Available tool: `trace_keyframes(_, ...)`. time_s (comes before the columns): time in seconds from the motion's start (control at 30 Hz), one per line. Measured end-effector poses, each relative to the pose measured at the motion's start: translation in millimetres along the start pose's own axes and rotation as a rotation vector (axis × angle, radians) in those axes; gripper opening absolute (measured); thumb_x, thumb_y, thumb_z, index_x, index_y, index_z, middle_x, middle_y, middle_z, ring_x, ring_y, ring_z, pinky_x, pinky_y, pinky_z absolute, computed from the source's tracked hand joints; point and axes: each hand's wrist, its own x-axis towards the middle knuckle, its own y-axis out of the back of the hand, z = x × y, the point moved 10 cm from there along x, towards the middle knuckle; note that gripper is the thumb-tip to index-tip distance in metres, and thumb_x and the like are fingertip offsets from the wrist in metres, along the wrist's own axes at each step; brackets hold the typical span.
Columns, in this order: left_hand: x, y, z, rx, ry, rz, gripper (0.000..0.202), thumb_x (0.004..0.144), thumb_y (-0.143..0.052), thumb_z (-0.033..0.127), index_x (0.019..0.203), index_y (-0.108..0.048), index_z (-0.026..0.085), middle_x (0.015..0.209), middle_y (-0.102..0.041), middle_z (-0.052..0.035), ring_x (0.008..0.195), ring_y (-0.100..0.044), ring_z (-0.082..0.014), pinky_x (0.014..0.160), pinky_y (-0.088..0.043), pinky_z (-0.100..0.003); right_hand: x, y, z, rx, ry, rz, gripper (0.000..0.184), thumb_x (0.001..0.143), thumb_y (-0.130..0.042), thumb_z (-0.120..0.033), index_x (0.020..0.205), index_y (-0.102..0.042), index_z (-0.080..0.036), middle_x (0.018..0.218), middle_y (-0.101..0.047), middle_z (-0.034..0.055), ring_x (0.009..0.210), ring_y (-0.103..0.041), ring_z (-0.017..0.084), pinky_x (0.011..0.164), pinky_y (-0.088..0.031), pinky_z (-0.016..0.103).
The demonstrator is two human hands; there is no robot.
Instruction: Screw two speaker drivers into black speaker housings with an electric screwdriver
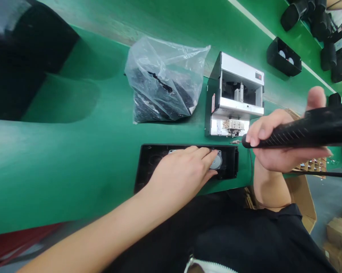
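My right grip point(276, 138) is clamped on a black electric screwdriver point(310, 127), its tip just beside the screw feeder point(233, 94). My left hand point(179, 170) lies open on a silver disc point(216, 161) in a black housing point(151, 163) on the green table point(74, 163).

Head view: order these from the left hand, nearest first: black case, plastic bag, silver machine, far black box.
1. Black case: under the left hand.
2. Plastic bag, silver machine: too close to call.
3. Black box: far upper right.
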Motion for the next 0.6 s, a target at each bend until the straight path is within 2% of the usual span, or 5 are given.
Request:
trace_keyframes(0.07, -1.5, -0.3, 0.2, -0.011, -0.006, 0.024, 0.041, 0.110, -0.091, 0.035, 0.147, -0.089, 0.017, 0.125, -0.095, -0.0093, 0.103, -0.090, -0.0360, 0.082, -0.069, -0.048, -5.4, -0.3, -10.5, 0.033, -0.059, -0.049, 0.055, 0.100, -0.078, -0.092, 0.133, -0.085, -0.048, 0.077, -0.078, -0.0079, 0.049, -0.068, 0.015, 0.051, -0.066, 0.030)
trace_keyframes(0.23, -6.5, 4.9, -1.5, -0.044, -0.024, 0.119, 0.037, 0.114, -0.087, 0.037, 0.145, -0.090, 0.018, 0.135, -0.095, -0.0121, 0.107, -0.091, -0.0362, 0.080, -0.070, -0.049, -20.4, 2.6, -21.9, 0.041, -0.053, -0.060, 0.051, 0.110, -0.066, -0.088, 0.140, -0.086, -0.052, 0.075, -0.075, -0.0076, 0.047, -0.065, 0.015, 0.049, -0.065, 0.028)
trace_keyframes(0.33, -6.8, 5.9, -2.6, -0.046, -0.024, 0.119, 0.033, 0.113, -0.088, 0.037, 0.140, -0.091, 0.019, 0.133, -0.096, -0.0124, 0.106, -0.091, -0.0370, 0.077, -0.068, -0.048, -28.0, -0.2, -12.4, 0.030, -0.067, -0.063, 0.053, 0.113, -0.059, -0.089, 0.142, -0.084, -0.052, 0.074, -0.074, -0.0070, 0.047, -0.064, 0.016, 0.048, -0.065, 0.029)
trace_keyframes(0.53, -5.3, -0.3, -3.0, -0.016, -0.015, 0.067, 0.030, 0.112, -0.088, 0.036, 0.138, -0.092, 0.021, 0.133, -0.096, -0.0111, 0.106, -0.092, -0.0363, 0.080, -0.068, -0.047, -41.7, 6.3, 14.9, 0.053, -0.063, -0.027, 0.063, 0.108, -0.063, -0.093, 0.151, -0.079, -0.049, 0.076, -0.077, -0.0066, 0.046, -0.064, 0.018, 0.046, -0.064, 0.032)
trace_keyframes(0.6, -6.0, -1.7, -3.3, -0.014, -0.015, 0.066, 0.030, 0.114, -0.085, 0.036, 0.139, -0.092, 0.021, 0.132, -0.097, -0.0101, 0.106, -0.092, -0.0359, 0.080, -0.068, -0.047, -46.6, 5.2, 32.6, 0.033, -0.158, -0.076, 0.079, 0.102, -0.061, -0.102, 0.154, -0.076, -0.044, 0.075, -0.074, -0.0057, 0.049, -0.066, 0.019, 0.048, -0.065, 0.034)
